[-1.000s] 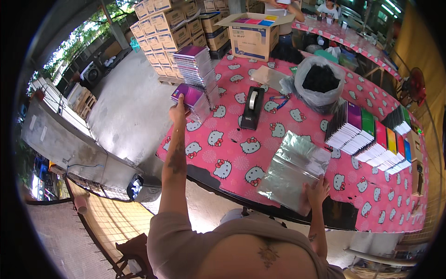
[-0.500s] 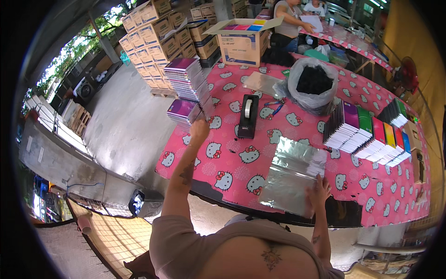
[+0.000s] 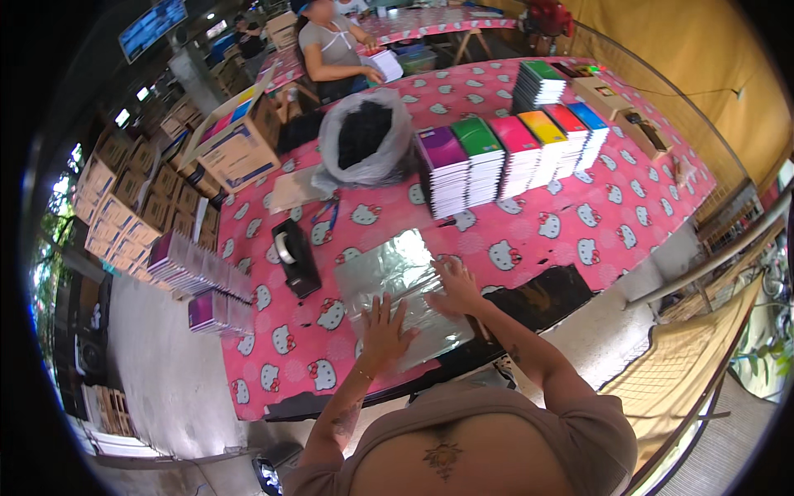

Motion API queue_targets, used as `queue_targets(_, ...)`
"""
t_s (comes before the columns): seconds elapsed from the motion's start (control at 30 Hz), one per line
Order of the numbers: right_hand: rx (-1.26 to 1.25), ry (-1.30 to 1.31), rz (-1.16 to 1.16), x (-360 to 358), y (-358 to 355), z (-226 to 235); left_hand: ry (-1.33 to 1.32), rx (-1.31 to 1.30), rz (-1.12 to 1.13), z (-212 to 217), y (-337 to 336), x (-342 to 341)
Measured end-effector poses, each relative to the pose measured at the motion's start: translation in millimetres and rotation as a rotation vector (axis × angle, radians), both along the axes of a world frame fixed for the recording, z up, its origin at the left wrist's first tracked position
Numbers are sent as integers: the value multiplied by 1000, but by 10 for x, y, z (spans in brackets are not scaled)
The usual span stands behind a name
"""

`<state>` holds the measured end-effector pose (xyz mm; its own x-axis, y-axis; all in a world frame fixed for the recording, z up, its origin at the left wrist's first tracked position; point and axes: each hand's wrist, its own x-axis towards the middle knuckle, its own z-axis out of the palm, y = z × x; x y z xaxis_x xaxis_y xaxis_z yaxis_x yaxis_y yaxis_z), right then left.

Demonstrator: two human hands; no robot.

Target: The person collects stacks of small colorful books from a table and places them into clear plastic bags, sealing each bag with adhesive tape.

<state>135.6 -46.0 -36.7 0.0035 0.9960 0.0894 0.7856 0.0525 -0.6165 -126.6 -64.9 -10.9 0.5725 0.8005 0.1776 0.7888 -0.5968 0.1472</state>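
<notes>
A stack of clear shiny plastic sheets (image 3: 395, 277) lies on the pink patterned tablecloth (image 3: 562, 223) right in front of me. My left hand (image 3: 382, 332) rests flat on its near left part, fingers spread. My right hand (image 3: 452, 287) presses flat on its right side, fingers apart. Neither hand holds anything. A black tape dispenser (image 3: 294, 255) stands just left of the sheets. Beyond them, stacks of notebooks with purple, green, pink, yellow, red and blue covers (image 3: 504, 157) stand in a row.
A grey bag of dark items (image 3: 365, 143) sits behind the sheets. Wrapped notebook packs (image 3: 198, 269) lie at the table's left edge. An open carton (image 3: 234, 140), many stacked boxes (image 3: 124, 202) and a seated person (image 3: 329, 45) are further off. A railing (image 3: 703, 273) runs along the right.
My left hand has left the purple notebook pack at the table's left edge and come down flat onto the plastic sheets. My view has swung right, toward the coloured notebook stacks.
</notes>
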Motion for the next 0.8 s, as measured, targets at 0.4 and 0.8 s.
queue_targets(0.4,570,-585,-603,4399,1031,1260,-419,238,-264,1123,772,2768)
queue_targets(0.8,787,-58,-547,5533,-39,1323,-411,470,-335,1504,1859,6027)
